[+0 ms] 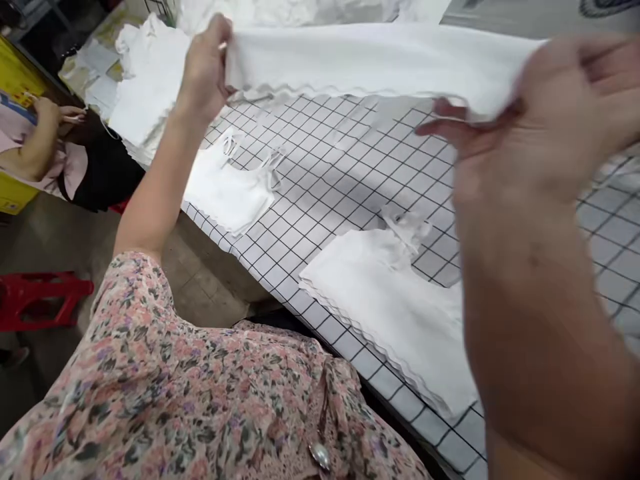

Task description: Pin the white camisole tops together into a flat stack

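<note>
A white garment with a scalloped edge (380,60) is stretched level between my two hands, above the far part of the table. My left hand (206,70) is closed on its left end. Its right end is pinched in my right hand (530,100), which is slightly blurred. Below lie white strappy camisoles on the checked cloth: a small pile (233,187) at the left and another pile (390,300) nearer my body, with wavy hems and thin straps. My right forearm hides part of the nearer pile.
The table wears a black-and-white grid cloth (320,180). A tall white garment stack (150,80) stands at the far left, with more white fabric (300,10) along the back. A co-worker's hands (55,113) show at left, above a red stool (45,297) on the floor.
</note>
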Motion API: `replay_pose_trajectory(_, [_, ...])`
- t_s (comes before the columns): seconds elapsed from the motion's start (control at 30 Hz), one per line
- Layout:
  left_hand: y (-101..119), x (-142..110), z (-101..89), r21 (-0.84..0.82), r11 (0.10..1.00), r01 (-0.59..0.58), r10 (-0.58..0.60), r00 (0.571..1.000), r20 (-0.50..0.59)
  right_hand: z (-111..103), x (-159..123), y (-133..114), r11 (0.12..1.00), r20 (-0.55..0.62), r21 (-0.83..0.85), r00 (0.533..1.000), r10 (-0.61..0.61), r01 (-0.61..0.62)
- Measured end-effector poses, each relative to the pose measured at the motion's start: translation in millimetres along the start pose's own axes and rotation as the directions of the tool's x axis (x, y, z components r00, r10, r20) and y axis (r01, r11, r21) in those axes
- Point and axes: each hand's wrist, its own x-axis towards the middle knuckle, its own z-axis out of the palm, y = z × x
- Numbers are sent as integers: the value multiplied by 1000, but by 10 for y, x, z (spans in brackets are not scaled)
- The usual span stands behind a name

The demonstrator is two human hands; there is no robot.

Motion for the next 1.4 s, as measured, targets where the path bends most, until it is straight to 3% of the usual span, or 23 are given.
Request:
replay_pose_trajectory(0.07, [7,120,-308,-9,999,48,-49,994,-94,432,-127,232,992,-25,101,996,80,-77])
replay_pose_trajectory(0.13, [-181,117,-602,92,987,128,-111,979,-171,768,-427,522,968,24,125,976,217,-218])
replay_pose_trajectory(0.23, [-733,-45,-981,236,933,272,-214,946,-245,1067,-990,943,902,136,65,899,417,-428])
replay_pose_trajectory(0.3, [-1157,-189,-1172,292,891,348,-260,918,-300,1156,-1292,1148,830,202,-19,811,549,-558])
replay_pose_trajectory(0.4, [-1677,-343,-1365,331,851,409,-305,896,-324,1195,-1523,1312,716,263,-135,672,692,-685])
replay_pose_trajectory(0.5, [-1964,-373,-1484,340,848,406,-296,896,-331,1174,-1583,1324,661,320,-180,592,739,-728])
replay_pose_trajectory(0.6, [-2063,-339,-1579,334,875,352,-251,917,-309,1093,-1678,1198,608,403,-217,497,769,-764])
replay_pose_trajectory(0.7, [-2048,-351,-1649,432,846,312,-168,926,-338,885,-1890,960,559,499,-262,386,776,-787])
replay_pose_trajectory(0.77, [-2003,-416,-1639,530,815,233,-36,934,-355,645,-2051,783,582,557,-298,358,750,-757])
replay_pose_trajectory(0.87, [-1921,-606,-1429,572,820,23,171,944,-283,203,-2250,556,698,577,-349,443,686,-626])
replay_pose_trajectory(0.97, [-1826,-895,-954,495,845,-203,308,941,-139,-184,-2376,381,747,467,-363,585,663,-557])
replay_pose_trajectory(1.07, [-1720,-1210,-374,413,780,-471,521,853,-11,-535,-2383,257,768,299,-345,712,635,-540])
replay_pose_trajectory(1.13, [-1620,-1404,-19,344,767,-542,543,833,101,-843,-2341,149,797,159,-362,810,564,-484])
replay_pose_trajectory(1.17, [-1553,-1496,137,297,775,-559,555,825,106,-1029,-2328,68,810,75,-383,859,506,-444])
replay_pose_trajectory(1.23, [-1384,-1659,406,243,805,-541,516,841,162,-1456,-2343,-159,826,-107,-429,928,357,-367])
replay_pose_trajectory(1.3, [-1194,-1775,636,206,827,-523,487,849,204,-1935,-2396,-433,820,-307,-494,941,145,-288])
replay_pose_trajectory(1.37, [-1016,-1832,868,162,843,-514,475,850,227,-2415,-2423,-684,748,-443,-635,884,-149,-192])
replay_pose_trajectory(1.4, [-938,-1844,996,131,849,-512,474,848,237,-2633,-2404,-778,670,-453,-724,844,-286,-162])
